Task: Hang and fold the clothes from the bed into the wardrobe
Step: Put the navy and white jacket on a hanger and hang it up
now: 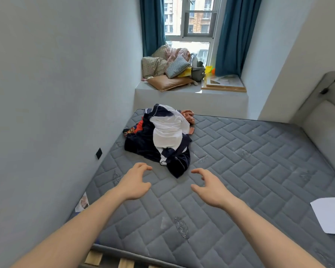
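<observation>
Grey quilted bed [240, 161] filled most of the room, pushed against a pale wall on one side and running up to a window ledge [182, 93] piled with cushions and bags. On the far left part of the bed, close to the wall, lay the clothes [162, 138]: one loose heap, a white garment draped over dark navy ones, with bits of red and orange cloth showing at the back. A sheet of paper [329, 215] lay near the right edge of the bed. No wardrobe was in view.

Both arms reached forward over the bed toward the heap. The left hand [133, 182] and the right hand [211, 188] hovered apart from the cloth, each grip spread, fingers loosely curved and holding nothing.

The heap lay straight ahead of the gap between the two hands, just beyond the fingertips. Its long axis ran away from the person, from the far end near the ledge down to a dark navy tail pointing back between the hands. That tail looked about equally near to either hand, the left perhaps slightly nearer to the bulk of the heap. Nothing seemed hung or folded yet; picking up a first garment was probably the step in hand.
</observation>
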